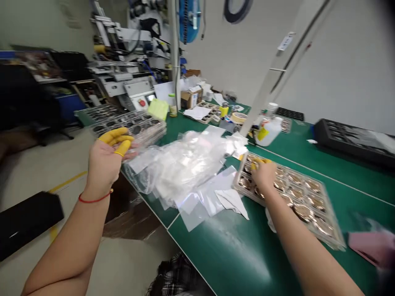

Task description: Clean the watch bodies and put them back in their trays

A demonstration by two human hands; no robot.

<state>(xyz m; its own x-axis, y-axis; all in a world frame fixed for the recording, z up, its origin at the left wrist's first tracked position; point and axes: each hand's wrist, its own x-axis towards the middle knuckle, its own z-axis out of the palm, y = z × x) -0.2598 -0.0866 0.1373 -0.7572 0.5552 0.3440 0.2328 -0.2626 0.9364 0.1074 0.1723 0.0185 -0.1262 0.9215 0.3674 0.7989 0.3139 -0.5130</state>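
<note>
My left hand (106,158), with yellow finger cots and a red cord at the wrist, is raised at the table's left edge. Its fingers are loosely bent and apart, and nothing shows between them. Just behind it lies a stack of clear trays (132,125) with dark round pieces. On the right, my right hand (264,174) reaches into the far left part of a clear compartment tray (335,218) of shiny gold-coloured round pieces (304,211). Its cot-covered fingers are bent together at a compartment; what they grip is hidden.
Clear plastic bags (185,164) heap between the hands, beside a white cloth (232,201). A white bottle (268,130) and a slanted post (262,94) stand behind the tray. A black tray (354,142) and a blurred pink object (368,246) lie right.
</note>
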